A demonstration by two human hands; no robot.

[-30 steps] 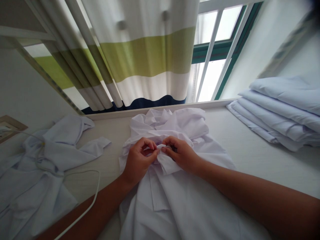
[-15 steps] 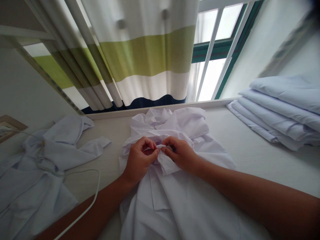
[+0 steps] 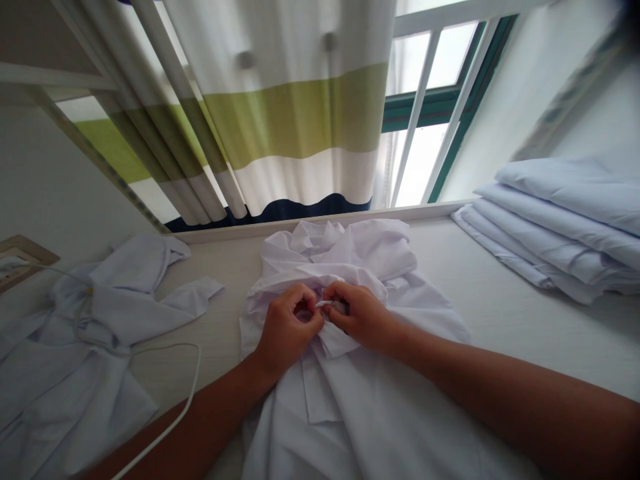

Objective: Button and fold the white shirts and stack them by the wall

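Note:
A white garment lies crumpled over the pale surface in front of me, its upper part bunched near the back ledge. My left hand pinches a small fold of its cloth between thumb and fingers. Close beside it, fingertips nearly touching, my right hand grips the same bit of white fabric. Whether a button sits between the fingers is too small to tell. A loose cuff or flap hangs just below my hands.
Folded white garments are stacked at the right. More white clothing lies loose at the left, with a thin white cable running over it and past my left forearm. A striped curtain and a barred window stand behind the ledge.
The view has tilted slightly, so most things sit a little lower. My fingers have shifted slightly on the pinched cloth; both hands still hold it.

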